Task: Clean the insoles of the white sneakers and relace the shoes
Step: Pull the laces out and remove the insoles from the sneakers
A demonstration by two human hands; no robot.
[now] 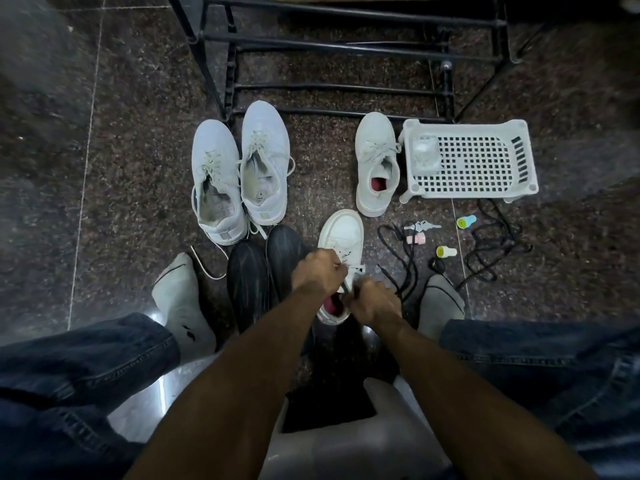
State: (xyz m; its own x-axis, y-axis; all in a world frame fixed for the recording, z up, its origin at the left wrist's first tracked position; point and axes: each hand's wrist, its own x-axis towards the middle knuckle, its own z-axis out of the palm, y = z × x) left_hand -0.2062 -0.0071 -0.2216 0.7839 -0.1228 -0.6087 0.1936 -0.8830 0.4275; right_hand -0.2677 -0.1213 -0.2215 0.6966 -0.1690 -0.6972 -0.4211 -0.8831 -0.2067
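A white sneaker (343, 237) with a red insole stands on the floor between my feet, toe pointing away. My left hand (317, 271) pinches its white lace (355, 271) over the eyelets. My right hand (374, 301) grips the lace near the shoe's opening. The matching white sneaker (375, 161) stands further away, laced, its red insole showing. Loose black laces (405, 258) lie just right of my hands.
A pair of pale sneakers (239, 168) and a pair of black shoes (256, 268) are on the left. A white perforated basket (471, 161) holds a clear object. Small coloured caps (465, 222), keys (420, 225) and another black lace (491, 244) lie right. A black rack (332, 46) stands behind.
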